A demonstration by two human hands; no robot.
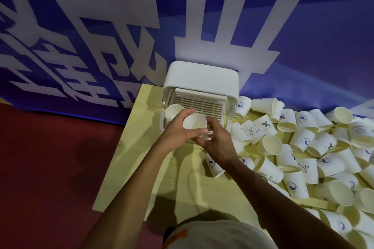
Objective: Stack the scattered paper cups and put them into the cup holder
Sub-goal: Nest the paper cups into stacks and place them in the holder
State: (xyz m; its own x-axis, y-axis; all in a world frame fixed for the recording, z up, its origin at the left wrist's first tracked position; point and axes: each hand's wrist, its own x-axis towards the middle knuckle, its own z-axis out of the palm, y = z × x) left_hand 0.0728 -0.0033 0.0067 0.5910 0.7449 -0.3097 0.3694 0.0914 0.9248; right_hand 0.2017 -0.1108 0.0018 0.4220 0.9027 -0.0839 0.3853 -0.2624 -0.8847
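Observation:
A white cup holder (202, 79) with a slatted inner rack stands at the table's far edge against the wall. One white paper cup (173, 111) sits upright inside its left side. Both hands hold a second white paper cup (194, 121), mouth up, just in front of the holder's opening. My left hand (178, 129) wraps around that cup's left side. My right hand (217, 139) grips its lower right side, fingers curled below the rim. Several scattered paper cups (303, 147) lie tumbled over the right half of the table.
The pale yellow table (141, 157) has bare surface on its left part, and its left edge drops to a dark red floor (50, 157). A blue banner wall (101, 36) with large white characters stands right behind the holder. My white shirt shows at the bottom.

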